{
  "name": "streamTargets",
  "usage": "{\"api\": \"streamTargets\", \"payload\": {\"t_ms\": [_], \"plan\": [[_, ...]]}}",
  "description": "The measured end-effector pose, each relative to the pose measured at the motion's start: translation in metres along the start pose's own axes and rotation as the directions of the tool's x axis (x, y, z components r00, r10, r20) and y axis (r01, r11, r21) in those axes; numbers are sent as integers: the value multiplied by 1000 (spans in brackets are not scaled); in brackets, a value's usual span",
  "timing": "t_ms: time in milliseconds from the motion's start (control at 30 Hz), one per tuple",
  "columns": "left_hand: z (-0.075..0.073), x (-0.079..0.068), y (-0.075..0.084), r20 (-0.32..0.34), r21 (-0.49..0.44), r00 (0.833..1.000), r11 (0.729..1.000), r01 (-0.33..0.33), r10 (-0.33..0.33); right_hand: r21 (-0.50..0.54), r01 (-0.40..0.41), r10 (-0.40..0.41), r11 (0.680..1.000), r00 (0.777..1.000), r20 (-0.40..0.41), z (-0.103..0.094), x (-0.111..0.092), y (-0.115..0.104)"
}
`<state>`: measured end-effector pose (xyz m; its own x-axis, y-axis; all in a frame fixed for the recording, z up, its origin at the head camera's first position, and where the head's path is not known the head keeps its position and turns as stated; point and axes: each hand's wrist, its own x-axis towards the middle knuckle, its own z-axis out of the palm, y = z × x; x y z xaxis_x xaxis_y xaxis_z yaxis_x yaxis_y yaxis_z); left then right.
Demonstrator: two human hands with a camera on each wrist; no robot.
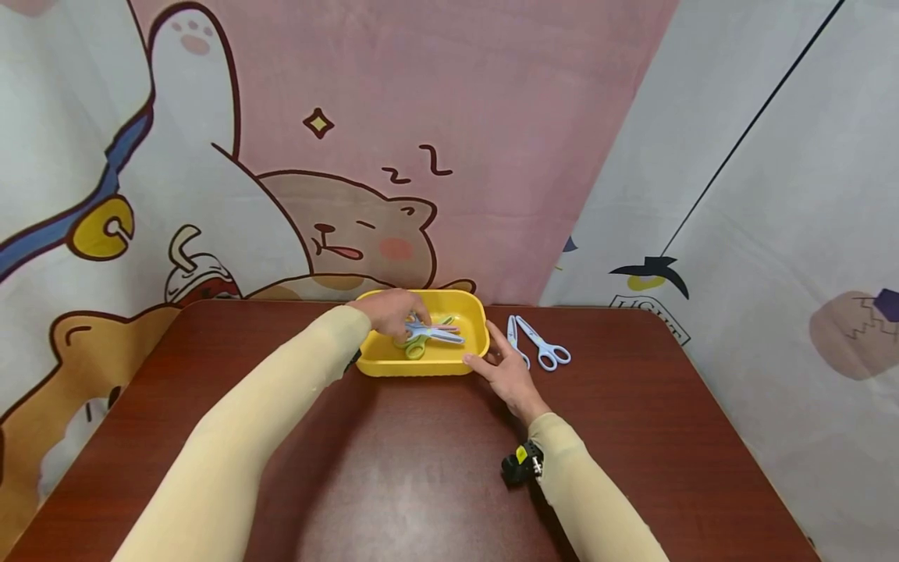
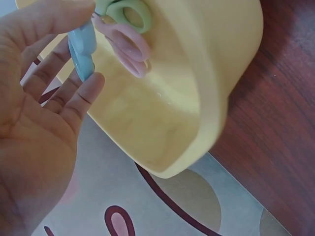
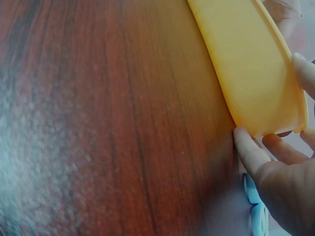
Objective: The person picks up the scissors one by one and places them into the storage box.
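Inside the yellow plastic basket (image 1: 393,368), my left hand (image 1: 396,311) pinches the handle of a pair of blue scissors (image 1: 444,336) between thumb and fingers. The blue handle (image 2: 82,49) shows up close in the left wrist view. Under and beside it lie green scissors (image 1: 416,348) and pink scissors (image 2: 129,46). My right hand (image 1: 507,373) holds the basket's right front corner, its thumb at the rim and its other fingers along the end wall. Two pairs of light blue scissors (image 1: 548,351) lie on the table just right of the basket, one partly behind the right hand.
The basket stands near the back edge of a dark red-brown wooden table (image 1: 407,468). Behind it hangs a cloth backdrop (image 1: 506,156) printed with cartoon animals. A small black device (image 1: 520,466) is strapped at the right wrist.
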<state>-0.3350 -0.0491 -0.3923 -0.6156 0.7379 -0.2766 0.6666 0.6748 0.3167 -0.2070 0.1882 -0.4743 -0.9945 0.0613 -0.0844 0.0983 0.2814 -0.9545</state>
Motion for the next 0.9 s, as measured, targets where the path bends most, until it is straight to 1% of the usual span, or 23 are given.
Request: {"api": "streamTargets", "payload": {"t_ms": [200,467,667,900], "plan": [[4,0,-1,-2,16,1000,1000,5,-5,17,-3,3,1000,1000,1,1,-1,1],[7,0,-1,1,7,999,999,45,-45,15,0,0,1000,1000,-5,1,0,1],[9,0,-2,-13,-13,998,998,58,-58,13,0,0,1000,1000,-2,1,0,3],[8,-3,-2,-32,-46,994,994,100,-102,14,-7,7,1000,1000,1,0,1,2]]}}
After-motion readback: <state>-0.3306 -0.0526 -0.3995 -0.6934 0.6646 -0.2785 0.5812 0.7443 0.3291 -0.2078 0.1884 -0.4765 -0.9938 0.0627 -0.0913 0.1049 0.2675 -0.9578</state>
